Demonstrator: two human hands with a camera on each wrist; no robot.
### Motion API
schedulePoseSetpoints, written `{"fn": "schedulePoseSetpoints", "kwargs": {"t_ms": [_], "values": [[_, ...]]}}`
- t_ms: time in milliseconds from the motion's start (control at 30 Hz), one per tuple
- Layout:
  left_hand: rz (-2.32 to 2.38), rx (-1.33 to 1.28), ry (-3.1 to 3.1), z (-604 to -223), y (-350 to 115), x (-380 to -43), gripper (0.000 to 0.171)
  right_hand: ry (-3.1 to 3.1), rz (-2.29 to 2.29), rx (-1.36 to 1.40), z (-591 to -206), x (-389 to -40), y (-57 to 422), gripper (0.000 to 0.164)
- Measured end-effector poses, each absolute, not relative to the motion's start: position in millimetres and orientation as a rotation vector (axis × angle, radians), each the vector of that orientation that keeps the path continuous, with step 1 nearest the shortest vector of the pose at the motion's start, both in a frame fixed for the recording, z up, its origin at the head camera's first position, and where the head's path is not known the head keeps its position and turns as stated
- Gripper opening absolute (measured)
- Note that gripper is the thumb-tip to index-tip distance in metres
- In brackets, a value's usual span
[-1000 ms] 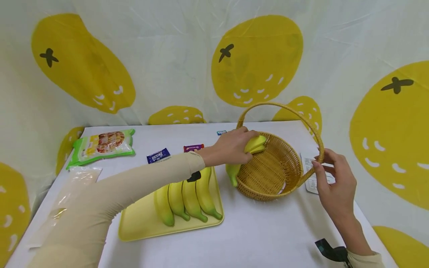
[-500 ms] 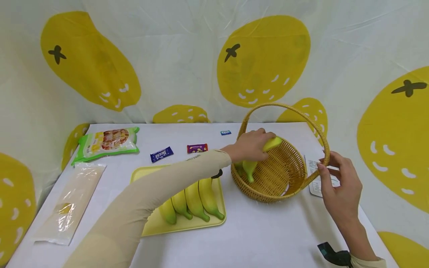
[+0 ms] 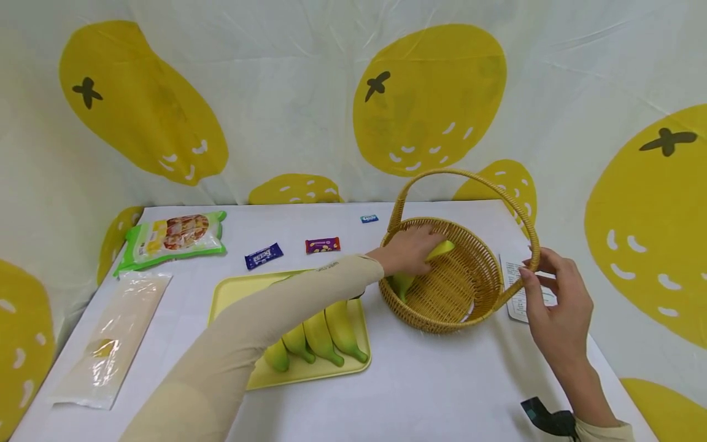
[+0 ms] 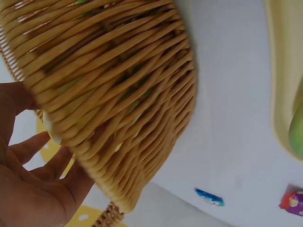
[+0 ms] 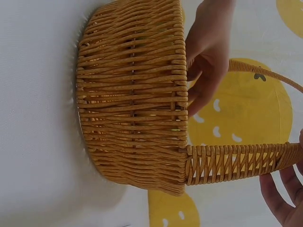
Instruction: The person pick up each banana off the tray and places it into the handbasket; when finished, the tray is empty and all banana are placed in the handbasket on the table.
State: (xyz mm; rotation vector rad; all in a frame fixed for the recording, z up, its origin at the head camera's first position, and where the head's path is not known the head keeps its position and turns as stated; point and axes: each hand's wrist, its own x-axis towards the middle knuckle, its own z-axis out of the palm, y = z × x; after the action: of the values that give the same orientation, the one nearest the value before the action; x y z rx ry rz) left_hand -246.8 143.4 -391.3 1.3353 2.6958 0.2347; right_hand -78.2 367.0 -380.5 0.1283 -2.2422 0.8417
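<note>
In the head view, my left hand [image 3: 410, 250] is down inside the left part of a round wicker basket [image 3: 479, 265], its fingers curled over a banana [image 3: 442, 248]. The banana's greenish stem end [image 3: 402, 285] shows below the hand; the fingers cover its middle, and I cannot tell whether a second banana lies under it. The left wrist view has the basket wall in front of the fingers. At the basket's right side, my right hand [image 3: 560, 307] pinches the lower part of the upright arched handle [image 3: 469, 176] between thumb and fingers.
Several bananas [image 3: 342, 331] lie side by side on a yellow tray [image 3: 234, 288], partly behind my left sleeve. Small wrapped snacks [image 3: 323, 245] lie behind it. Far left are a green food bag [image 3: 179, 236] and a clear flat packet [image 3: 116, 337]. A printed card [image 3: 516, 301] lies beside the basket.
My left hand has carried the banana over the basket's left rim and lowered it inside. The right hand keeps its grip on the handle.
</note>
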Motion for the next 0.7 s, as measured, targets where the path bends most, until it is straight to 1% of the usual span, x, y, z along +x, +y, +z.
{"fn": "schedulePoseSetpoints", "kwargs": {"t_ms": [333,533,700], "values": [[0.212,1.368,2.699,-404,149,-243,0.066,-2.24,0.827,0.123,-379,-75,365,0.043],[0.051,1.362,2.739,-407,151,-240,0.068,-2.255,0.834,0.122,-378,-75,364,0.044],[0.026,1.339,2.754,-406,151,-240,0.068,-2.254,0.833,0.124,-378,-75,364,0.044]]}}
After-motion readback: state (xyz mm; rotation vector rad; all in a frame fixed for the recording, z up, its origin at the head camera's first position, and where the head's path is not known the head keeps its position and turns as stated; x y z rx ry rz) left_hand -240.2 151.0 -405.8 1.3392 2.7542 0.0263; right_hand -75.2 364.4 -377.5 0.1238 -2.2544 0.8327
